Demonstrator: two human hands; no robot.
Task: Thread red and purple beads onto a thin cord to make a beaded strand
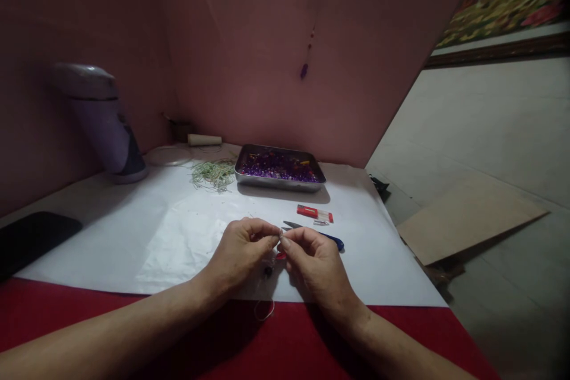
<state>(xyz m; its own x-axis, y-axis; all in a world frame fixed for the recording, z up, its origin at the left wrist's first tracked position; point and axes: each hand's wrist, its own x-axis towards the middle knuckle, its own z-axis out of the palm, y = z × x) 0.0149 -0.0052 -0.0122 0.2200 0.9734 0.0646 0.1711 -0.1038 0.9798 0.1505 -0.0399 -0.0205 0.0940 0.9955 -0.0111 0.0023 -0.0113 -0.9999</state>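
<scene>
My left hand [240,246] and my right hand [314,258] meet over the white paper, thumbs and forefingers pinched. Between the fingertips is a tiny pale piece [281,233], too small to make out, on a beaded thread [264,317]. The thin pale thread hangs in a loop over the red cloth. A dark bead [268,272] shows below the left fingers, and a small red thing [280,256] sits beside the right thumb. Just behind my right hand lies a blue-handled cutting tool [339,244] with a dark pointed blade, partly hidden.
A metal tray [280,183] of purple beads stands at the back, beside a pile of green thread [214,175]. A red needle pack [307,211] lies nearer. At left are a purple bottle [100,130] and a dark phone-like slab [38,240]. A beaded strand [304,70] hangs behind.
</scene>
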